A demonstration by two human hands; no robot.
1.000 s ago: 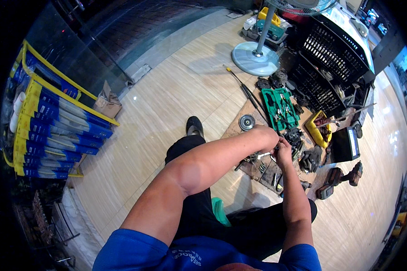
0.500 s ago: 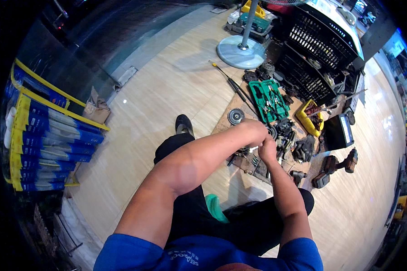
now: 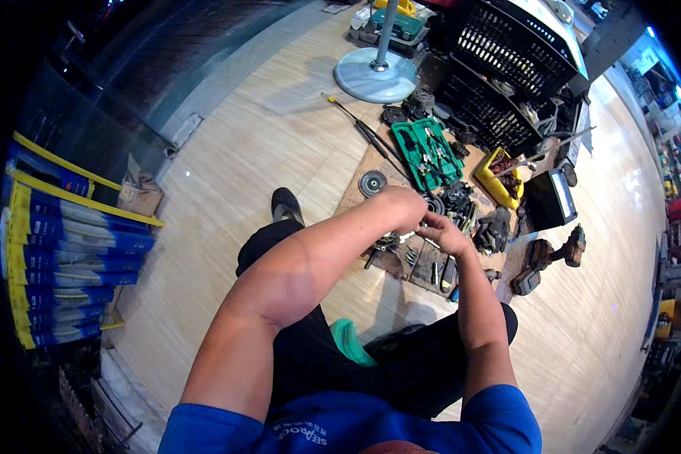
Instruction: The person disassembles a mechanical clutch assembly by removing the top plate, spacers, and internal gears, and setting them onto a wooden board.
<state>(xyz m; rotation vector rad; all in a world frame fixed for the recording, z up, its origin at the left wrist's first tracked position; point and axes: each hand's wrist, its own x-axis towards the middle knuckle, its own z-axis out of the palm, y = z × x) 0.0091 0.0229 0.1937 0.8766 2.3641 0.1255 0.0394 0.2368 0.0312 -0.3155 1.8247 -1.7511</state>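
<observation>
My left hand [image 3: 403, 209] and my right hand [image 3: 448, 235] meet over a brown board [image 3: 349, 202] on the floor. The left one is curled, its fingertips hidden behind its back. Thumb and fingers of the right are pressed together against the left hand; what they hold, if anything, is too small to make out. Partly covered by my hands are a round grooved metal part [image 3: 434, 204] and, below them, several small tools. Just left of the hands lies a dark pulley-like disc [image 3: 372, 183]. Beyond sits an opened green tool case [image 3: 429, 153].
To the right are a yellow tray [image 3: 489, 181] of reddish-brown parts, dark gloves [image 3: 495, 229], a black box [image 3: 550, 200] and a cordless drill [image 3: 570, 247]. Black crates [image 3: 511, 45] and a round stand base [image 3: 359, 78] stand farther off. A yellow rack [image 3: 23, 250] with blue packages is left.
The whole view has shifted, so the scene sits a little further left and up. My right hand's fingers have turned and stretched more toward the left hand, which stays curled.
</observation>
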